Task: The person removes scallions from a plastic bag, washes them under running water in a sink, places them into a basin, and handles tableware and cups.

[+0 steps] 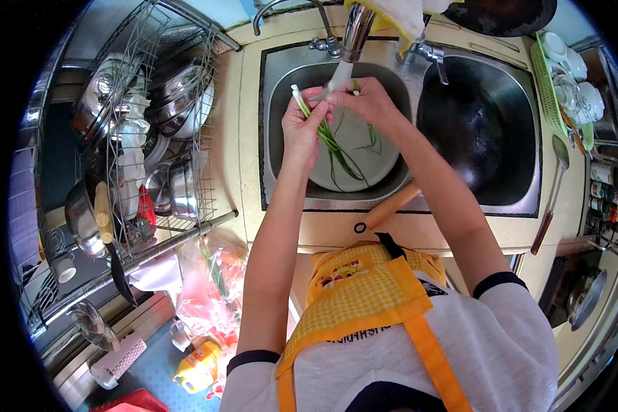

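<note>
Over the left sink basin (pixel 273 110), my left hand (pixel 302 130) is closed around several spring onions (pixel 333 147). Their white ends point up and their green leaves hang down over a pale bowl (pixel 384 161) in the basin. My right hand (pixel 364 103) meets the left at the white ends, fingers pinched on a spring onion. Just above the hands, a white stream (pixel 341 72) comes down from a metal faucet (pixel 358 31). The exact grip of the right fingertips is partly hidden.
A dark wok (pixel 477 123) fills the right basin. A brown handle (pixel 391 206) lies at the counter's front edge. A spatula (pixel 551 185) and a green dish basket (pixel 553 89) are at right; a wire rack (pixel 206 137) with pots stands left.
</note>
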A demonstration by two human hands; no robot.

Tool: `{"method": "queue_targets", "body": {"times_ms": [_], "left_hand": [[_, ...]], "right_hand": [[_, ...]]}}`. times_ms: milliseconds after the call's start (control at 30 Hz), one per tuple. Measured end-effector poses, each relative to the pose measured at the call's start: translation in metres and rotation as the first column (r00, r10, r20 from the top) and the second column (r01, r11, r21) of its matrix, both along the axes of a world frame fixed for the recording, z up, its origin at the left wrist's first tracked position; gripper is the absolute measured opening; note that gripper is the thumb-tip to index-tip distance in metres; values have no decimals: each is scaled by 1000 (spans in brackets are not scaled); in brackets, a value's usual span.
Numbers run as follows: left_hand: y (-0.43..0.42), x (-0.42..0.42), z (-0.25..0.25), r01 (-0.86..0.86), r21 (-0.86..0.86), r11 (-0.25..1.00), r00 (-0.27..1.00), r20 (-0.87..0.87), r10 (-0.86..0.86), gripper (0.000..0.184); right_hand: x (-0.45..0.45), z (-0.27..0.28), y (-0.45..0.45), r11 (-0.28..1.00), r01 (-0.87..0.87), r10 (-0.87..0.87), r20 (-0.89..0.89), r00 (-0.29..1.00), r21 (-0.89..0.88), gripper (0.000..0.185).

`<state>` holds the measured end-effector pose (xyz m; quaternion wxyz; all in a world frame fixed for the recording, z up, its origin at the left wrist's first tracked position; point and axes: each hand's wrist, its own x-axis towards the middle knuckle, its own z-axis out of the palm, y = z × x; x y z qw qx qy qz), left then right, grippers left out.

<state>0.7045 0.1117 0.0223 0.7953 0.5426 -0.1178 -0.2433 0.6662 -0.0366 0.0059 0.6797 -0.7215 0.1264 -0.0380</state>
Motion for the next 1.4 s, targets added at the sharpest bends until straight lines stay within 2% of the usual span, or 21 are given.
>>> {"method": "queue_targets", "body": {"times_ms": [100, 200, 300, 400, 500, 600, 700, 800, 900, 1000, 1100, 1200, 1267, 1300, 1400], "left_hand": [[0, -3, 5, -18, 52, 998, 1000, -15, 19, 15], [7, 3, -7, -4, 73, 997, 1000, -5, 5, 13], [13, 3, -9, 10, 77, 997, 996, -90, -3, 11], [11, -1, -3, -53, 49, 997, 995, -86, 57, 12], [10, -3, 1, -44, 48, 998, 989, -142, 51, 12], [5, -4, -4, 1, 12, 1000, 985, -172, 1, 11], [5, -5, -5, 51, 31, 998, 982, -181, -44, 8], [6, -4, -5, 112, 27, 993, 982, -153, -107, 10], [2, -4, -2, 108, -18, 994, 984, -141, -110, 11], [3, -3, 3, 108, -12, 994, 989, -102, -108, 9], [1, -1, 0, 105, 32, 994, 992, -67, -103, 9], [-3, -2, 0, 72, 134, 988, 997, 8, -73, 12], [-5, -2, 2, 64, 204, 977, 993, 85, -83, 14], [-6, 0, 3, 70, 231, 970, 986, 130, -102, 16], [-7, 5, 4, 116, 260, 959, 966, 195, -170, 20]], "right_hand": [[1, -6, -5, 993, -36, 51, 132, 990, -113, 23], [-3, 1, -8, 991, 61, -33, 228, 973, -116, 23], [-4, 14, -18, 983, 182, -178, 173, 969, -11, 23], [-6, 10, -27, 987, 162, -161, 35, 986, -18, 19], [-10, 4, -19, 989, 6, -4, -16, 1000, 146, 21], [-16, 7, -8, 971, -89, 88, 19, 996, 223, 20], [-13, 5, -8, 965, -27, 5, 85, 996, 261, 24], [-9, 6, -5, 936, -8, -21, 78, 997, 353, 28], [-4, 0, 1, 868, -126, 115, 52, 992, 481, 28], [-4, 3, 4, 848, -97, 85, 47, 995, 522, 27], [-4, -1, 1, 772, -200, 189, 82, 979, 603, 27], [-1, -1, 6, 888, -82, 26, 128, 991, 453, 28], [5, -8, 3, 982, -29, -8, 191, 981, 189, 29], [6, -2, 3, 999, 6, -17, 226, 974, 51, 29], [-1, 18, -1, 995, 7, 10, 174, 985, -98, 32]]}}
